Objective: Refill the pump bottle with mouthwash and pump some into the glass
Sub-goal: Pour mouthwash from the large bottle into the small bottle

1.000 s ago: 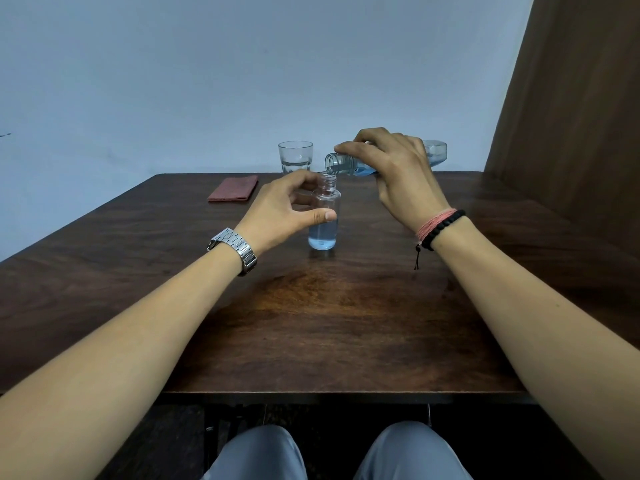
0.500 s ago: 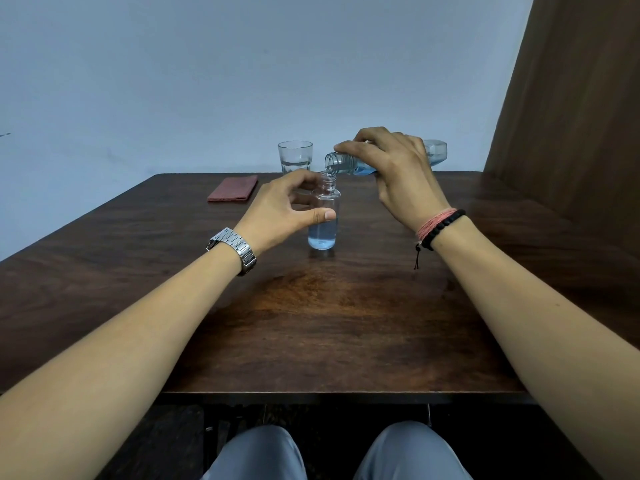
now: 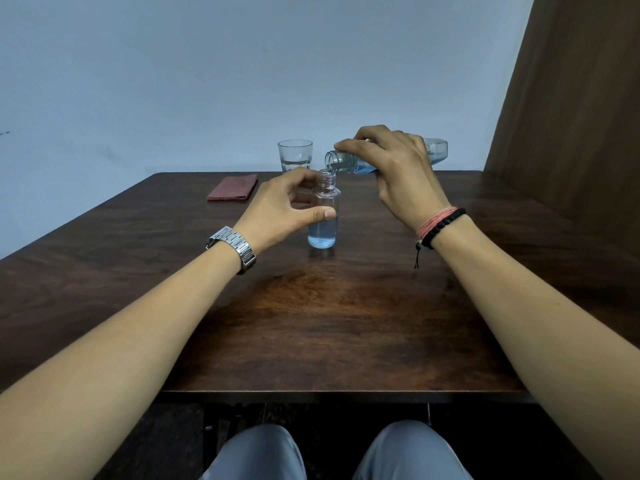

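A small clear pump bottle (image 3: pixel 323 233), without its pump top, stands upright on the dark wooden table (image 3: pixel 311 306) with pale blue liquid in its lower part. My left hand (image 3: pixel 280 209) grips it around the middle, thumb across the front. My right hand (image 3: pixel 398 174) holds a larger clear mouthwash bottle (image 3: pixel 343 162) tipped almost level, its open mouth just above the small bottle's neck. Blue liquid lies along the tipped bottle's lower side. A clear drinking glass (image 3: pixel 295 156) stands behind at the table's far edge, holding a little clear liquid.
A folded reddish cloth (image 3: pixel 232 187) lies at the far left of the table. A brown panel (image 3: pixel 571 116) rises along the right side, and a pale wall stands behind. My knees show below the table's near edge.
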